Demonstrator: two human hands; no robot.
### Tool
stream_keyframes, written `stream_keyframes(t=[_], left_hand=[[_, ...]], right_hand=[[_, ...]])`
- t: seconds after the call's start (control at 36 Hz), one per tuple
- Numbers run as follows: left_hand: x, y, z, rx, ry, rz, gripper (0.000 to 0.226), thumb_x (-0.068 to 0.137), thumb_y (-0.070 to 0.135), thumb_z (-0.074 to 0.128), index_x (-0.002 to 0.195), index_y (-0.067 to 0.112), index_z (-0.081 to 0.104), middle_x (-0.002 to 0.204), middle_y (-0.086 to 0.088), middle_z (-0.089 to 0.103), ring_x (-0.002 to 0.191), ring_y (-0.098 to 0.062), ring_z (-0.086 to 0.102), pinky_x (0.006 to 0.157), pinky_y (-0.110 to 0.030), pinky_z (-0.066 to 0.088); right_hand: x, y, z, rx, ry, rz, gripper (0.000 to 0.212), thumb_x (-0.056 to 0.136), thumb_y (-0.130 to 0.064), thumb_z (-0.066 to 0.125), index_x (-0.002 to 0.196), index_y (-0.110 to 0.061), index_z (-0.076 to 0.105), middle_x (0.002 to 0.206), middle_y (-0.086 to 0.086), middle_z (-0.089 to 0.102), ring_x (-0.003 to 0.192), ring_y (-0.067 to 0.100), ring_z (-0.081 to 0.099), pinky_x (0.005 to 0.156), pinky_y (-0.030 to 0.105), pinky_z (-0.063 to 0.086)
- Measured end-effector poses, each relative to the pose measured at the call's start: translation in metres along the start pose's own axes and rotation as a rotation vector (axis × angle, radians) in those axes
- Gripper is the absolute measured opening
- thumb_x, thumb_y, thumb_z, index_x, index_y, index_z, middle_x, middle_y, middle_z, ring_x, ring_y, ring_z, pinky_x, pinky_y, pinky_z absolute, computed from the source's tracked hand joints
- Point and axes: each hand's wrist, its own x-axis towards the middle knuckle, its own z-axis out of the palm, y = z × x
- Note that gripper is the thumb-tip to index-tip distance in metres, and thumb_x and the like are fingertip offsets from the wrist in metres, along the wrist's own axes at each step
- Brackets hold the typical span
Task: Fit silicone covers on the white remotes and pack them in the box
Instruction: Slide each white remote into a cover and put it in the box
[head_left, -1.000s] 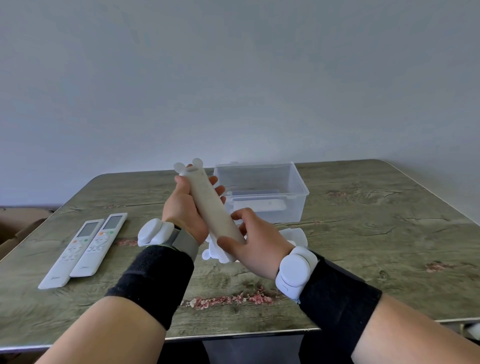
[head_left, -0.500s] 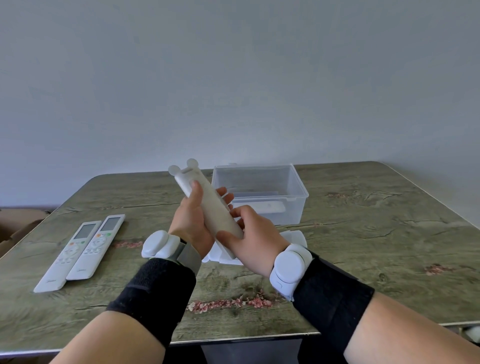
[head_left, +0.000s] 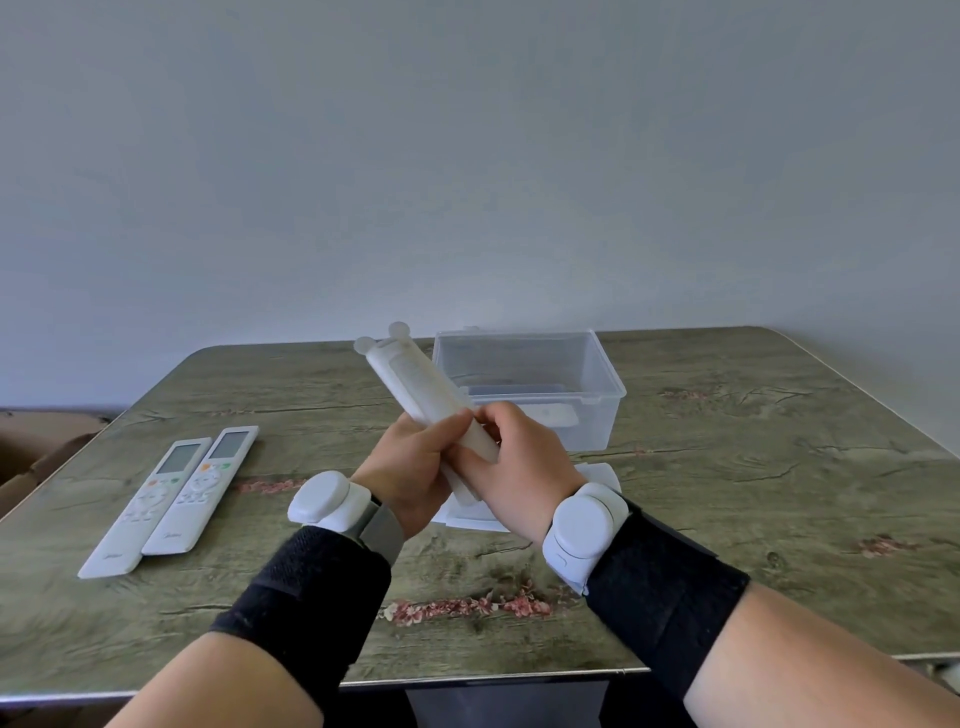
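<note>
Both hands hold one white remote in a translucent silicone cover (head_left: 415, 382) with two round ears at its top end, tilted up and away over the table. My left hand (head_left: 410, 467) wraps its lower part from the left; my right hand (head_left: 519, 462) pinches its bottom end. Behind stands a clear plastic box (head_left: 602, 384) with one covered remote lying inside. Two bare white remotes (head_left: 176, 493) lie side by side at the left. Spare silicone covers (head_left: 597, 475) lie under my right hand, mostly hidden.
The wood-grain table (head_left: 753, 493) ends at a metal front edge near my forearms. A cardboard box (head_left: 31, 447) sits beyond the table's left edge. A plain wall rises behind the table.
My left hand has slid down the covered remote toward its lower end, meeting my right hand. The remote's eared top now sticks out further and points more upright toward the box.
</note>
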Motion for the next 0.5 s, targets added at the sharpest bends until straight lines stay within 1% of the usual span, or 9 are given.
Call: stream_keyframes(t=[0.14, 0.19, 0.25, 0.33, 0.39, 0.42, 0.44, 0.47, 0.5], left_hand=[[-0.004, 0.004, -0.002, 0.041, -0.010, -0.031, 0.021, 0.098, 0.003, 0.059, 0.115, -0.009, 0.062, 0.089, -0.019, 0.078, 0.082, -0.027, 0.078, 0.063, -0.034, 0.061], [-0.005, 0.007, -0.003, 0.031, -0.001, -0.045, 0.023, 0.099, 0.003, 0.058, 0.117, -0.011, 0.061, 0.093, -0.020, 0.078, 0.086, -0.028, 0.078, 0.066, -0.035, 0.062], [-0.004, 0.011, -0.005, 0.018, 0.020, -0.074, 0.026, 0.100, 0.005, 0.058, 0.121, -0.011, 0.060, 0.105, -0.025, 0.076, 0.097, -0.032, 0.077, 0.075, -0.041, 0.063], [-0.003, 0.017, -0.010, -0.031, 0.066, -0.117, 0.034, 0.100, 0.011, 0.058, 0.126, -0.011, 0.059, 0.116, -0.024, 0.074, 0.103, -0.032, 0.074, 0.085, -0.044, 0.060], [-0.003, 0.021, -0.013, -0.099, 0.038, -0.158, 0.037, 0.101, 0.013, 0.056, 0.129, -0.011, 0.057, 0.117, -0.020, 0.075, 0.102, -0.030, 0.076, 0.084, -0.044, 0.060], [-0.004, 0.023, -0.015, -0.117, 0.018, -0.180, 0.038, 0.101, 0.014, 0.055, 0.130, -0.011, 0.056, 0.118, -0.020, 0.075, 0.102, -0.030, 0.076, 0.082, -0.043, 0.061], [-0.004, 0.024, -0.016, -0.121, -0.005, -0.200, 0.040, 0.101, 0.016, 0.055, 0.130, -0.011, 0.056, 0.121, -0.020, 0.074, 0.104, -0.030, 0.075, 0.080, -0.042, 0.062], [-0.005, 0.025, -0.018, -0.118, -0.025, -0.215, 0.041, 0.101, 0.018, 0.054, 0.131, -0.011, 0.057, 0.123, -0.020, 0.073, 0.106, -0.030, 0.075, 0.078, -0.041, 0.063], [-0.006, 0.026, -0.018, -0.114, -0.040, -0.227, 0.042, 0.101, 0.019, 0.054, 0.130, -0.011, 0.057, 0.124, -0.020, 0.073, 0.107, -0.030, 0.074, 0.077, -0.040, 0.063]], right_hand=[[0.000, 0.002, 0.000, 0.019, -0.068, 0.010, 0.044, 0.084, -0.056, 0.067, 0.119, -0.031, 0.055, 0.100, -0.012, 0.067, 0.086, 0.009, 0.066, 0.078, 0.034, 0.058], [-0.001, 0.003, -0.001, 0.031, -0.097, -0.005, 0.048, 0.083, -0.058, 0.068, 0.121, -0.031, 0.055, 0.103, -0.015, 0.065, 0.086, 0.005, 0.064, 0.076, 0.029, 0.055], [-0.002, 0.004, -0.005, 0.034, -0.120, -0.035, 0.044, 0.090, -0.060, 0.061, 0.123, -0.031, 0.055, 0.107, -0.016, 0.064, 0.081, 0.000, 0.060, 0.074, 0.024, 0.047], [-0.004, 0.007, -0.011, 0.060, -0.146, -0.031, 0.029, 0.101, -0.056, 0.038, 0.102, -0.034, 0.056, 0.093, -0.014, 0.067, 0.068, 0.002, 0.054, 0.070, 0.027, 0.042], [-0.006, 0.007, -0.014, 0.051, -0.155, -0.034, 0.030, 0.104, -0.051, 0.032, 0.088, -0.037, 0.052, 0.072, -0.025, 0.063, 0.062, -0.002, 0.052, 0.066, 0.024, 0.039], [-0.007, 0.006, -0.014, 0.051, -0.155, -0.047, 0.031, 0.106, -0.048, 0.032, 0.085, -0.037, 0.052, 0.067, -0.029, 0.060, 0.062, -0.004, 0.052, 0.065, 0.022, 0.037], [-0.008, 0.005, -0.015, 0.058, -0.156, -0.057, 0.033, 0.106, -0.045, 0.032, 0.085, -0.035, 0.055, 0.069, -0.030, 0.060, 0.066, -0.004, 0.053, 0.067, 0.023, 0.039], [-0.007, 0.004, -0.015, 0.062, -0.160, -0.061, 0.035, 0.107, -0.043, 0.034, 0.090, -0.028, 0.061, 0.078, -0.026, 0.065, 0.075, -0.002, 0.057, 0.072, 0.026, 0.043], [-0.007, 0.002, -0.015, 0.053, -0.167, -0.061, 0.039, 0.107, -0.041, 0.036, 0.097, -0.017, 0.065, 0.091, -0.016, 0.069, 0.087, 0.008, 0.060, 0.080, 0.033, 0.046]])
